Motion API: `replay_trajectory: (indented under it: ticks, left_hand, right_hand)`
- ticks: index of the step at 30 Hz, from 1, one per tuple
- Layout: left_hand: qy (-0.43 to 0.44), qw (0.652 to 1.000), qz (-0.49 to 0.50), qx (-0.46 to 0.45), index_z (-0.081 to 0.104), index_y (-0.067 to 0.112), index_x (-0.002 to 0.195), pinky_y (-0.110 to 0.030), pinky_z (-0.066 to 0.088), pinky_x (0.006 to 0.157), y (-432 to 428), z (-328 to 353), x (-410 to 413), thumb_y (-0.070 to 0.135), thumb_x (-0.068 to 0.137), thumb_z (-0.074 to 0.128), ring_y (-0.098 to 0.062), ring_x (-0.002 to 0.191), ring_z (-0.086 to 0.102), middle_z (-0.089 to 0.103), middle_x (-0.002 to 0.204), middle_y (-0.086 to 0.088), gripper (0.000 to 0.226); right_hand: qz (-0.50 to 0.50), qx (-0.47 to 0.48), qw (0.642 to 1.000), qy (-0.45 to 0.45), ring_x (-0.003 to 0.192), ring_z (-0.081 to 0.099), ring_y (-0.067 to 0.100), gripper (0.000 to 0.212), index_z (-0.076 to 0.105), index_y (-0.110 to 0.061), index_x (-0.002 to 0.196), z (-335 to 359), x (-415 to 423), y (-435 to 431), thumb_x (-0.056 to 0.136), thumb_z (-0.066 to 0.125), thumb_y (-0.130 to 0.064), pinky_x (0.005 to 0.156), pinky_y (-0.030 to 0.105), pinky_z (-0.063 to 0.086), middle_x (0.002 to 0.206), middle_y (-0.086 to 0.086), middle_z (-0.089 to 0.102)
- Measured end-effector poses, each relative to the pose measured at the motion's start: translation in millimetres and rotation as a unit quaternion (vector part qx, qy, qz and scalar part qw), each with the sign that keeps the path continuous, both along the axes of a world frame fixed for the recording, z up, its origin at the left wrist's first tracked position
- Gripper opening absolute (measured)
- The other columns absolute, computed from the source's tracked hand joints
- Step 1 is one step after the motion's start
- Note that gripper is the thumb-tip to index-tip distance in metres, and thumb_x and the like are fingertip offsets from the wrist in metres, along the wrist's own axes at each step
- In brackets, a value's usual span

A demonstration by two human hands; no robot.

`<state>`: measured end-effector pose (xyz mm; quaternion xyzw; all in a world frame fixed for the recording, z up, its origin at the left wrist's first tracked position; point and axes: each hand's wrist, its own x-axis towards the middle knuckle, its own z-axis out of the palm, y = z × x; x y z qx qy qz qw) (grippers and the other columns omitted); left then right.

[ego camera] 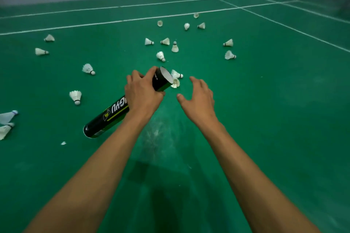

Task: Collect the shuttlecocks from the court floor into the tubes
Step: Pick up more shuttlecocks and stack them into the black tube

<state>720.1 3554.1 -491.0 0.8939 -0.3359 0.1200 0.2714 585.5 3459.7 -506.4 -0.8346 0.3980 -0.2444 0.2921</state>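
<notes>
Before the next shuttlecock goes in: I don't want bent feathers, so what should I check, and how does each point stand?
1. Tube held: left hand grips the black tube near its open end. Ok.
2. Mouth uncapped: the open end shows its pale inner wall, no lid. Ok.
3. Right hand free: fingers spread, holding nothing. Ok.
4. Shuttlecock in hand: none yet; the nearest shuttlecock lies on the court floor beside the mouth. Not ok.
5. Room left inside the tube: its depth is hidden. Cannot tell.
</notes>
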Motion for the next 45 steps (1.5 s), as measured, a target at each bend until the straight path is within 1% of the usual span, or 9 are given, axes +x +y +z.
replay_trajectory:
  ticks: [10, 15, 21, 25, 29, 35, 38, 42, 45]
  left_hand:
    - [0.093, 0.989, -0.057, -0.101, 0.054, 0.038, 0.14, -0.044, 0.047, 0.089, -15.8, -3.4, 12.4, 0.036, 0.071, 0.085, -0.033, 0.107, 0.05, 0.052, 0.116, -0.009, 0.075]
    - [0.108, 0.985, -0.054, -0.124, 0.054, 0.038, 0.142, -0.043, 0.043, 0.091, 2.6, -0.8, 34.4, 0.032, 0.072, 0.087, -0.032, 0.11, 0.05, 0.053, 0.119, -0.008, 0.077]
    - [0.1, 0.986, -0.039, -0.128, 0.054, 0.04, 0.141, -0.043, 0.042, 0.091, 26.9, -1.9, 78.7, 0.031, 0.073, 0.085, -0.033, 0.11, 0.049, 0.052, 0.119, -0.01, 0.075]
    - [0.072, 0.988, -0.014, -0.135, 0.055, 0.041, 0.14, -0.042, 0.042, 0.089, 45.0, -9.4, 108.3, 0.024, 0.073, 0.081, -0.033, 0.108, 0.049, 0.052, 0.117, -0.009, 0.073]
    - [0.051, 0.991, 0.043, -0.112, 0.056, 0.041, 0.138, -0.042, 0.042, 0.089, 63.1, -21.5, 144.8, 0.02, 0.073, 0.079, -0.034, 0.107, 0.048, 0.052, 0.116, -0.009, 0.072]
    - [0.036, 0.993, 0.091, -0.064, 0.054, 0.042, 0.14, -0.041, 0.042, 0.09, 69.1, -58.1, 176.9, 0.019, 0.072, 0.079, -0.03, 0.106, 0.047, 0.05, 0.114, -0.006, 0.076]
    - [0.03, 0.994, 0.094, -0.038, 0.054, 0.04, 0.141, -0.041, 0.043, 0.091, 55.7, -76.1, 183.2, 0.017, 0.071, 0.079, -0.03, 0.106, 0.047, 0.05, 0.113, -0.006, 0.078]
    - [0.01, 0.997, 0.073, 0.012, 0.054, 0.036, 0.143, -0.043, 0.042, 0.091, 32.4, -74.5, 194.7, 0.023, 0.068, 0.087, -0.031, 0.106, 0.047, 0.051, 0.115, -0.008, 0.084]
    - [-0.018, 0.993, 0.107, 0.039, 0.053, 0.037, 0.143, -0.043, 0.042, 0.092, 30.4, -50.9, 211.5, 0.03, 0.067, 0.089, -0.031, 0.104, 0.048, 0.052, 0.114, -0.009, 0.084]
  right_hand:
    - [-0.071, -0.048, 0.99, 0.108, 0.148, 0.029, 0.036, 0.071, 0.037, -0.027, 0.154, 29.5, 19.8, 12.5, 0.091, 0.065, -0.043, 0.12, 0.051, 0.028, 0.162, 0.014, 0.031]
    - [-0.046, -0.078, 0.979, 0.181, 0.147, 0.034, 0.036, 0.071, 0.04, -0.032, 0.152, 43.6, 48.3, 19.3, 0.087, 0.067, -0.044, 0.118, 0.052, 0.033, 0.161, 0.016, 0.034]
    - [-0.032, -0.103, 0.98, 0.167, 0.139, 0.044, 0.037, 0.067, 0.045, -0.033, 0.149, 53.2, 99.2, 27.8, 0.086, 0.065, -0.041, 0.113, 0.053, 0.038, 0.155, 0.011, 0.044]
    - [0.0, -0.077, 0.987, 0.141, 0.137, 0.045, 0.037, 0.07, 0.045, -0.032, 0.149, 42.0, 156.9, 38.5, 0.082, 0.065, -0.032, 0.111, 0.054, 0.04, 0.151, 0.011, 0.046]
    - [0.04, -0.06, 0.992, 0.103, 0.134, 0.049, 0.035, 0.07, 0.049, -0.03, 0.146, 11.4, 212.2, 51.4, 0.077, 0.062, -0.024, 0.108, 0.053, 0.043, 0.146, 0.01, 0.052]
    - [0.104, -0.046, 0.992, 0.056, 0.126, 0.054, 0.033, 0.07, 0.055, -0.025, 0.14, -47.7, 253.0, 44.5, 0.071, 0.055, -0.035, 0.105, 0.051, 0.045, 0.134, 0.006, 0.061]
    - [0.139, -0.049, 0.988, 0.044, 0.117, 0.059, 0.032, 0.062, 0.06, -0.024, 0.133, -71.5, 259.7, 31.8, 0.071, 0.059, -0.031, 0.097, 0.049, 0.05, 0.123, 0.005, 0.065]
    - [0.172, -0.05, 0.98, 0.087, 0.111, 0.058, 0.037, 0.06, 0.058, -0.026, 0.132, -60.6, 275.4, -1.1, 0.073, 0.061, -0.015, 0.09, 0.046, 0.05, 0.116, 0.006, 0.062]
    - [0.219, -0.06, 0.969, 0.102, 0.114, 0.056, 0.039, 0.064, 0.054, -0.03, 0.137, -38.1, 306.4, -15.9, 0.075, 0.063, -0.016, 0.092, 0.048, 0.048, 0.117, 0.006, 0.059]
